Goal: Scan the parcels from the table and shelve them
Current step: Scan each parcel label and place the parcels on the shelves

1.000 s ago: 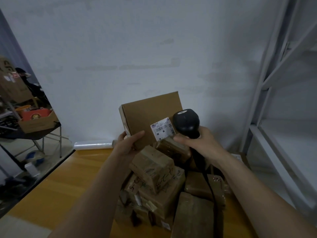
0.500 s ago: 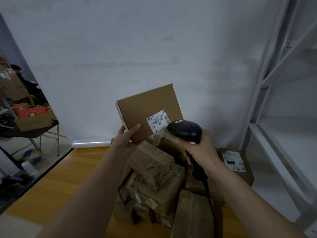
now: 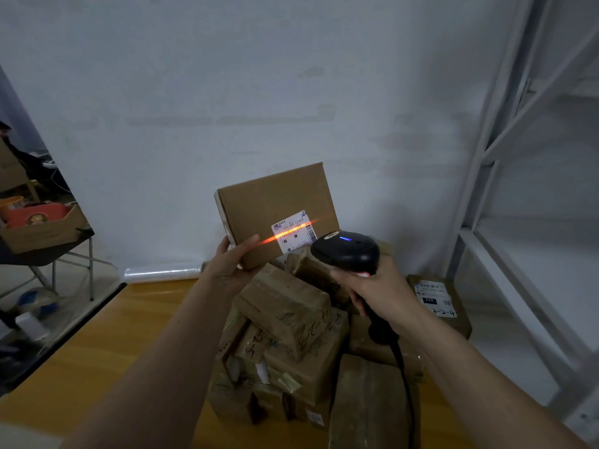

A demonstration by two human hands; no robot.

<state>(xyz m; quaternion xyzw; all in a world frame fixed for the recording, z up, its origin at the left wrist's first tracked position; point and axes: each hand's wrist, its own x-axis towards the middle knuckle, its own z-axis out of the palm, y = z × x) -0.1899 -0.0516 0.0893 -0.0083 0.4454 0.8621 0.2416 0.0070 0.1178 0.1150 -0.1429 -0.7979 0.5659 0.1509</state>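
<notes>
Above the wooden table (image 3: 97, 358), the left hand (image 3: 230, 270) grips the lower left corner of a flat cardboard parcel (image 3: 275, 209), held upright over the parcel pile (image 3: 291, 345). An orange beam crosses its white label (image 3: 293, 231). Just right, the right hand (image 3: 376, 286) clasps a black scanner (image 3: 346, 251). Farther right stands a white shelf (image 3: 505, 254).
</notes>
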